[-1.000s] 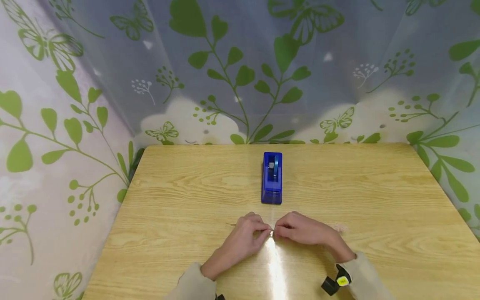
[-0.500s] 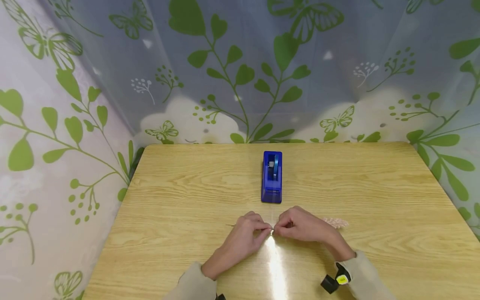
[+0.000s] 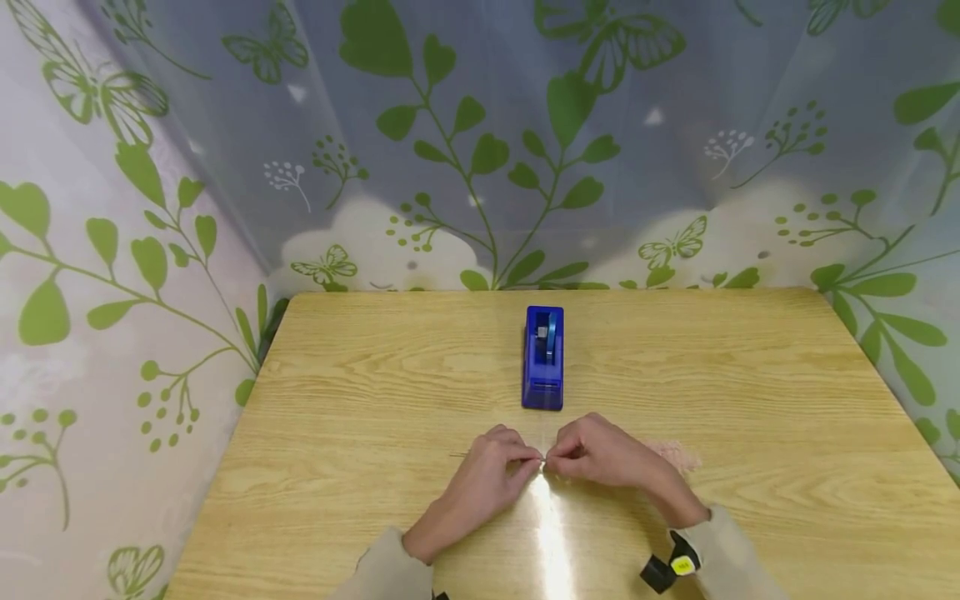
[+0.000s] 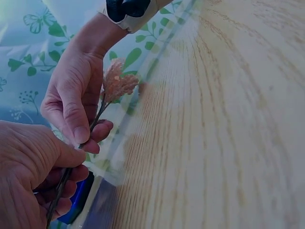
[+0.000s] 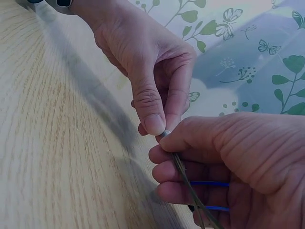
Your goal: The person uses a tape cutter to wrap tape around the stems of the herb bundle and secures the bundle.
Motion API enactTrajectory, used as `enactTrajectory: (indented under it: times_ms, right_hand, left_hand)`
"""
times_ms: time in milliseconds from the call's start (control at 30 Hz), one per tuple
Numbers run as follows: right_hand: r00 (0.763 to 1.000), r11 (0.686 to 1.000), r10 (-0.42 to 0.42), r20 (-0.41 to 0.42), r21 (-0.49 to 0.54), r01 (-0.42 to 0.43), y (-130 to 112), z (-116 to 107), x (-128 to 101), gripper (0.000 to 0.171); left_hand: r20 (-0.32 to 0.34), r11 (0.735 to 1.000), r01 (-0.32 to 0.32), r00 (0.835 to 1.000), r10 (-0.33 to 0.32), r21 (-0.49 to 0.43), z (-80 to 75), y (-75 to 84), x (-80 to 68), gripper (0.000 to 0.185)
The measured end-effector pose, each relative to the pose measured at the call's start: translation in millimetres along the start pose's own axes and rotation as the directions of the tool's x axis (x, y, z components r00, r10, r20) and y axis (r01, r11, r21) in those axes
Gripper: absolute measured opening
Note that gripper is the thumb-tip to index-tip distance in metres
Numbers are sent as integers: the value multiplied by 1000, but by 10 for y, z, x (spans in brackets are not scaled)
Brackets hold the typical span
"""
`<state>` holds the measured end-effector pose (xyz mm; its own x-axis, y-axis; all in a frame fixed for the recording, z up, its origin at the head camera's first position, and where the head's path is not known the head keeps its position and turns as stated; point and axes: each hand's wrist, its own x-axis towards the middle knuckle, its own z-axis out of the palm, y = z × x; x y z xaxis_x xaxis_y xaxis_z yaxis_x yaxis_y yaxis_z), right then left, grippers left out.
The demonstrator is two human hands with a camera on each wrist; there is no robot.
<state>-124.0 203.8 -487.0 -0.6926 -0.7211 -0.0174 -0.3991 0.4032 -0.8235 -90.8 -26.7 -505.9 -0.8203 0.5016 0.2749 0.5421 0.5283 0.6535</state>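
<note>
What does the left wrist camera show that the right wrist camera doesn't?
Only the left wrist view shows the pink fluffy flower head at the end of the stem, past the right hand, and a sleeve cuff above it. Only the right wrist view shows the thumb and fingertip of the left hand meeting the right hand's fingers close up. Both show the two hands pinching the thin stem over the wooden table, with the leaf-patterned backdrop behind.

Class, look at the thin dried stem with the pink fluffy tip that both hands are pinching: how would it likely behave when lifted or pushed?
The stem looks wire-thin, so probably light and bendy. Its pink tuft looks wispy, likely fragile.
</note>
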Motion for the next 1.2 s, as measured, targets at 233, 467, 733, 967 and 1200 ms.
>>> enactTrajectory:
  times_ms: [233,467,733,967,1200]
  right_hand:
    - [1000,999,-3,-17,-48,2,-55,-10,-5,10]
    - [997,980,39,-60,-191,-50,-135,11,-9,10]
    - [995,958,52,-85,-279,-74,-173,12,-21,8]
    - [997,993,76,15,-92,-74,-119,33,0,22]
    - [999,990,45,26,-131,-41,-106,52,14,29]
  left_hand:
    - [2,999,10,1000,-11,33,-2,17,0,5]
    - [28,996,39,999,-41,74,6,31,0,12]
    - [4,998,45,999,-46,54,22,1,-3,10]
    - [-45,1000,-3,999,3,0,36,-31,-8,7]
    - [-56,999,-29,998,27,-24,41,-49,-6,6]
